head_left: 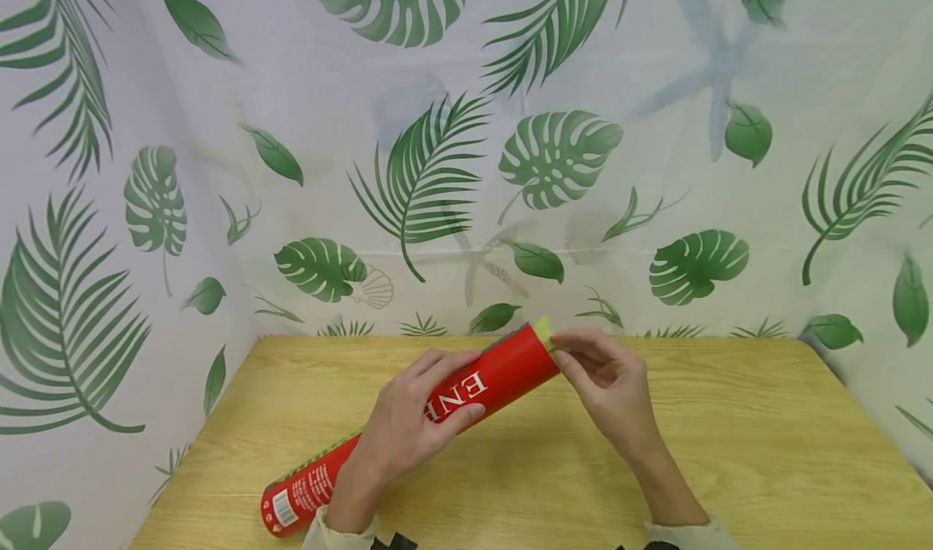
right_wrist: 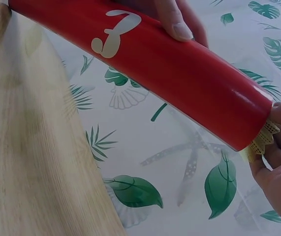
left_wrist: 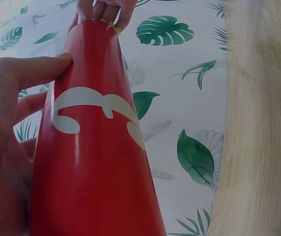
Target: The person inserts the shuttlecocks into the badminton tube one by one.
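A long red cylindrical tube (head_left: 510, 368) with white lettering slants up to the right over the table, its barcoded lower end at the lower left. My left hand (head_left: 401, 424) grips it around the middle, thumb along the near side and fingers over the top. From the raised end pokes a yellow-green piece with a scalloped, mesh-like edge (right_wrist: 265, 136). Thumb and fingers of my right hand (head_left: 612, 388) pinch that piece right at the tube's mouth. In the left wrist view the tube's red side (left_wrist: 96, 167) fills the middle. Whatever lies inside the tube is hidden.
A light wood-grain table (head_left: 729, 437) lies under both hands. Behind it and at the left hangs a white cloth (head_left: 452, 307) printed with green leaves and starfish, meeting the table's back edge.
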`<state>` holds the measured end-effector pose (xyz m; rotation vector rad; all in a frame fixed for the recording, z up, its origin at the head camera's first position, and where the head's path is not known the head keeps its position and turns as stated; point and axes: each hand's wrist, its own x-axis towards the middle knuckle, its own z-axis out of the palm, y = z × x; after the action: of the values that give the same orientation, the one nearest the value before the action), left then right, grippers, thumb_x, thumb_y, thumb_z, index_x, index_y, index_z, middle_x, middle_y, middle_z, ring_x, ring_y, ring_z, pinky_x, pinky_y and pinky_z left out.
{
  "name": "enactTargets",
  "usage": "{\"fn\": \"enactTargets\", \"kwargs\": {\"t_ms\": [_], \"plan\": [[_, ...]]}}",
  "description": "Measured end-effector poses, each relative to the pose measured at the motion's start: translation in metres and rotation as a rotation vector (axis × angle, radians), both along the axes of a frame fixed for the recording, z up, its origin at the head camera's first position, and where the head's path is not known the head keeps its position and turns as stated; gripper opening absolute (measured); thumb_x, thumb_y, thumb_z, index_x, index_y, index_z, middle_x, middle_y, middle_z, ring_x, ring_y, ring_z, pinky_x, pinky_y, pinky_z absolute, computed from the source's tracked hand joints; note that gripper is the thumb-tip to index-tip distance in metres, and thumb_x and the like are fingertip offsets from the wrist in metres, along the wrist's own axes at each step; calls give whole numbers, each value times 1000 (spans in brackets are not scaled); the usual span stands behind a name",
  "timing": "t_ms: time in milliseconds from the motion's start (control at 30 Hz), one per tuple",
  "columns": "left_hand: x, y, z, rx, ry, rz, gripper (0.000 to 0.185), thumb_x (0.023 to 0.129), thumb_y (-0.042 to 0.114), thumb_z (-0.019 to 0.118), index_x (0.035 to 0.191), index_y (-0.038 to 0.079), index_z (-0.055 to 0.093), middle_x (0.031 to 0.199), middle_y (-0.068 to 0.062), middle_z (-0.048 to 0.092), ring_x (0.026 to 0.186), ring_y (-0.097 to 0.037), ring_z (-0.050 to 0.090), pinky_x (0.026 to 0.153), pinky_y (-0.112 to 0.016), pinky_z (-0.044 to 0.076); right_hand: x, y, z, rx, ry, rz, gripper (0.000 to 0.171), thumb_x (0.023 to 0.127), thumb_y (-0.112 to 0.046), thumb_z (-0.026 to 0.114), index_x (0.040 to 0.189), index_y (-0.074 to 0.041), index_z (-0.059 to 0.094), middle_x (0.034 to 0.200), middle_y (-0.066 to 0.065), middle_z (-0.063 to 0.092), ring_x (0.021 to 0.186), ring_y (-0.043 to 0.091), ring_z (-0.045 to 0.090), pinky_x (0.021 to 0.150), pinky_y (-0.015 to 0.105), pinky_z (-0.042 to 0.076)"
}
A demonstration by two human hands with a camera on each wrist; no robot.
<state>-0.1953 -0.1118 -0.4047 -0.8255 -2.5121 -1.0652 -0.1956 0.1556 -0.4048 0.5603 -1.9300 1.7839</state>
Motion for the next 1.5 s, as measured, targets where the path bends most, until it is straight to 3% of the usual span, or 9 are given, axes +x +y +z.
{"fn": "enactTargets", "kwargs": {"t_ms": [367,1033,1500], "plan": [[-1,1,0,0,-6,-6,55,90,39,78,142,38,58,127,16,60,105,-7,60,79,-31,57,1,3,1,68,-46,60,19,98,4,64,116,3,68,112,12,71,100,15,71,87,26,57],[0,2,-1,8,-1,-18,53,90,42,76,140,37,60,127,14,62,103,-8,62,78,-31,57,2,4,2,124,-23,198,21,102,7,52,123,5,55,104,20,74,94,19,73,91,28,55],[0,8,-5,-36,-11,0,53,91,45,75,141,35,60,125,13,62,105,-9,60,80,-31,56,2,12,1,166,-69,184,23,103,5,54,126,4,55,109,22,73,90,16,71,84,23,56]]}}
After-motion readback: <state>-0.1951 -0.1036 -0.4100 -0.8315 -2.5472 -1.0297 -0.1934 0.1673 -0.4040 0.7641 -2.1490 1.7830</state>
